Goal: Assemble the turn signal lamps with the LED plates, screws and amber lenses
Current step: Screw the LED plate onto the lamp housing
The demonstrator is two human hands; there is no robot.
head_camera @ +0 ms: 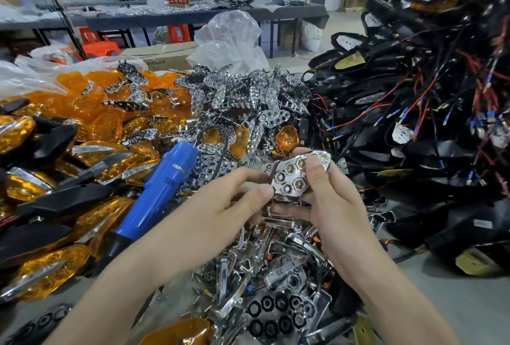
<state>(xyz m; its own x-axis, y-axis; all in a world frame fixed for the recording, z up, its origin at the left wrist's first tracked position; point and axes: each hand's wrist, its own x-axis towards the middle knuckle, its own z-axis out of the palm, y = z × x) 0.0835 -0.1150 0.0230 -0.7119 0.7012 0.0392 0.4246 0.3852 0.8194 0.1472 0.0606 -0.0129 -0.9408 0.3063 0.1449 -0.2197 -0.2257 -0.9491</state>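
A chrome LED plate [293, 176] with several hexagonal cups and lit-looking LEDs sits in a lamp body held above the pile. My right hand [328, 193] grips it from the right, thumb over its upper right corner. My left hand [234, 195] pinches its left edge with thumb and fingers. Most of the black lamp body under the plate is hidden by my hands. One loose amber lens [287, 139] lies just behind the plate.
A blue electric screwdriver [162, 187] lies left of my hands. Amber lenses [91, 113] and finished lamps [41, 187] fill the left. Chrome plates [242, 96] are heaped behind, black wired housings [414, 113] on the right, chrome trims and screws [265, 270] below.
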